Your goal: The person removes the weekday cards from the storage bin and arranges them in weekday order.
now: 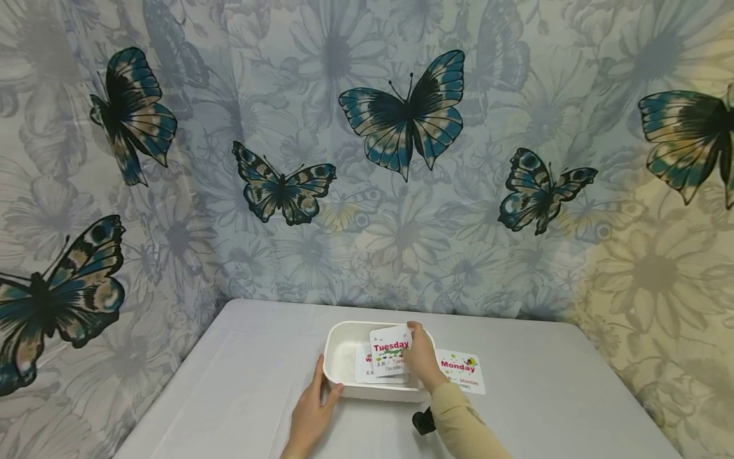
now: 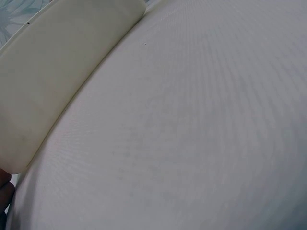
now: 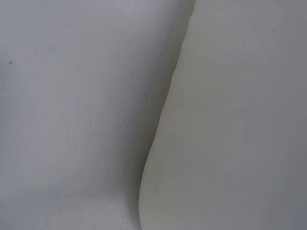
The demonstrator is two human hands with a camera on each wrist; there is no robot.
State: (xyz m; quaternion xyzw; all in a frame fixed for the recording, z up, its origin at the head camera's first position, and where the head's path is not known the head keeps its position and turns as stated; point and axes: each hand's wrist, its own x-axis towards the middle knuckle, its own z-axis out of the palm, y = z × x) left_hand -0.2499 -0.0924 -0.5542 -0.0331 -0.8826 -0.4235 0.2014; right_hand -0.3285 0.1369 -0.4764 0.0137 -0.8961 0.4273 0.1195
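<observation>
On the table stands a white plastic box (image 1: pixel 375 393), whose outer wall also fills part of the left wrist view (image 2: pixel 62 67). My left hand (image 1: pixel 311 413) holds the box at its near left corner, thumb on the front and fingers along the left side. Between the thumb and fingers of my right hand (image 1: pixel 423 360) is a "Tuesday" flash card (image 1: pixel 385 358), tilted up over the box. Behind it, inside the box, lies another card (image 1: pixel 362 371) whose word starts with "W"; the rest is covered. A "Monday" card (image 1: pixel 466 375) lies on the table right of the box.
A white cloth covers the table (image 1: pixel 241 370). Below my right wrist shows a black object (image 1: pixel 424 421), apparently part of the wrist camera. A butterfly-patterned curtain (image 1: pixel 401 255) hangs behind the table and along both sides.
</observation>
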